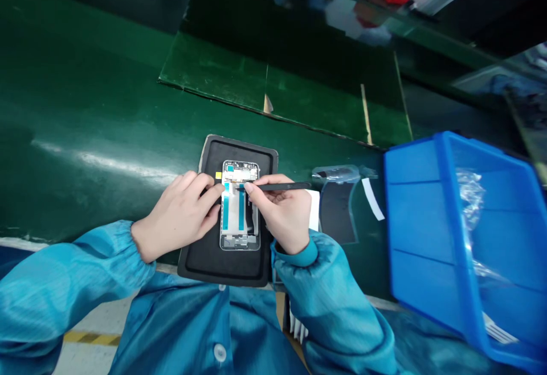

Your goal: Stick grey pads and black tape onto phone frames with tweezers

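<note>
An opened phone [234, 210] lies on a black padded tray [205, 261], its circuit board at the top and blue strips on the pale area below. My left hand [182, 210] rests over the tray's left side, fingers curved and a little apart, the fingertips touching the phone's left edge. Between the thumb and fingers of my right hand [284, 210] are black tweezers [282, 186]. They lie nearly level, their tips over the upper middle of the phone, just below the board. Whether the tips touch anything is too small to tell. A small yellow tab [218, 175] sticks out at the phone's upper left.
To the right stands a large blue bin [419, 221] with clear plastic inside. Nearer lie a dark sheet [337, 210], a clear plastic bag [337, 173] and a white strip [373, 199]. A raised green board [299, 96] crosses behind the tray on the green table [106, 124].
</note>
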The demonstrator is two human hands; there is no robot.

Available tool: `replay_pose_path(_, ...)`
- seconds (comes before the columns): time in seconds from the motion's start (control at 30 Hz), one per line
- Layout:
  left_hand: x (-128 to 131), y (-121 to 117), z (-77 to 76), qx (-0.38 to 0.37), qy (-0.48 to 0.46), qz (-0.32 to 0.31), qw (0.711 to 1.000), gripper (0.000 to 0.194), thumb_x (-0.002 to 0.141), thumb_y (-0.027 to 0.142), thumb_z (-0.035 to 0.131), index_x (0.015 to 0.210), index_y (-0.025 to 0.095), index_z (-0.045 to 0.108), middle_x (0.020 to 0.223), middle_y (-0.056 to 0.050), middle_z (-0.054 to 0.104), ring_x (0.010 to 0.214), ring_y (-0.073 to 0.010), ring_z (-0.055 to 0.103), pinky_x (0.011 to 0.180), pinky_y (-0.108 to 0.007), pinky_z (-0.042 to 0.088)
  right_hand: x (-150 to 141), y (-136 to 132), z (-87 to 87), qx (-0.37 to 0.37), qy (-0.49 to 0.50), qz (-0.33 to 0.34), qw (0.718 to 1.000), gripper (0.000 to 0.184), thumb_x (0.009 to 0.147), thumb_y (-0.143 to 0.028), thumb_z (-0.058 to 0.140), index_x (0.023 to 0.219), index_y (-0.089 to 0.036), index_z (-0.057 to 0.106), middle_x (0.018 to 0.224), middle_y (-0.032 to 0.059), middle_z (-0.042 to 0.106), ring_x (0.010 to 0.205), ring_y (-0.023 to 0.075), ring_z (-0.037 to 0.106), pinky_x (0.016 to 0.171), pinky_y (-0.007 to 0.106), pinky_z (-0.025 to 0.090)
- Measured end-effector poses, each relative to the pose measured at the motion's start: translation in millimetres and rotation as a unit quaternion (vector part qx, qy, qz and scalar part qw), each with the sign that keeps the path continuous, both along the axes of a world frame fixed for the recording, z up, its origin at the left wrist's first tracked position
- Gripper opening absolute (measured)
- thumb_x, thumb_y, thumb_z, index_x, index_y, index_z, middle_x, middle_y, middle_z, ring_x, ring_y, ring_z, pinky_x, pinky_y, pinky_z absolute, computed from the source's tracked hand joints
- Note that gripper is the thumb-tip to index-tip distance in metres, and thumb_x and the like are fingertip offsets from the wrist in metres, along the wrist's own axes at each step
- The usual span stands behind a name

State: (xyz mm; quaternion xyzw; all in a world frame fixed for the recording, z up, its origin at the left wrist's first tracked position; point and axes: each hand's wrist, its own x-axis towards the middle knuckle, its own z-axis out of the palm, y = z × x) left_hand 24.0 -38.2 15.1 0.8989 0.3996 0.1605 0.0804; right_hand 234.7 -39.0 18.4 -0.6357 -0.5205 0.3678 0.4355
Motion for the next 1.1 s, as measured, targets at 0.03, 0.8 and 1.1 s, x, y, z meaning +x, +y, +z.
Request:
replay_pose_path(0.03,0.0,0.0,0.0,0.000,0.001,0.000,1.000,0.028,0.097,0.025,0.048,0.119,0.014,0.061,0.108,-0.013,0.061,0.092,-0.0269,0.052,0.079,-0.042,0.049,-0.1,-0.2,0.2,0.001,-0.002,0.000,1.000,0.016,0.078,-0.032,0.080,0.080,-0.021,0.069,0.072,0.0016,0.073,0.057,0.0154,0.067,0.053,0.027,0.057)
replay_pose_path(0.8,0.3,0.7,0.2,-0.004,0.002,0.001,1.000,0.027,0.097,0.026,0.047,0.118,0.015,0.061,0.108,-0.013,0.061,0.091,-0.0259,0.052,0.078,-0.042,0.048,-1.0,0.0,1.1,-0.004,-0.008,-0.003,1.000,0.015,0.077,-0.032,0.080,0.078,-0.021,0.069,0.074,0.0022,0.074,0.057,0.0156,0.069,0.054,0.027,0.058)
replay_pose_path(1.1,0.0,0.2,-1.2,-0.003,0.003,0.003,1.000,0.027,0.097,0.025,0.047,0.118,0.015,0.061,0.108,-0.013,0.061,0.092,-0.0266,0.052,0.078,-0.042,0.049,-0.3,0.7,0.7,-0.010,0.022,-0.006,1.000,0.018,0.076,-0.033,0.081,0.078,-0.021,0.068,0.071,0.0023,0.073,0.057,0.0162,0.068,0.054,0.028,0.058)
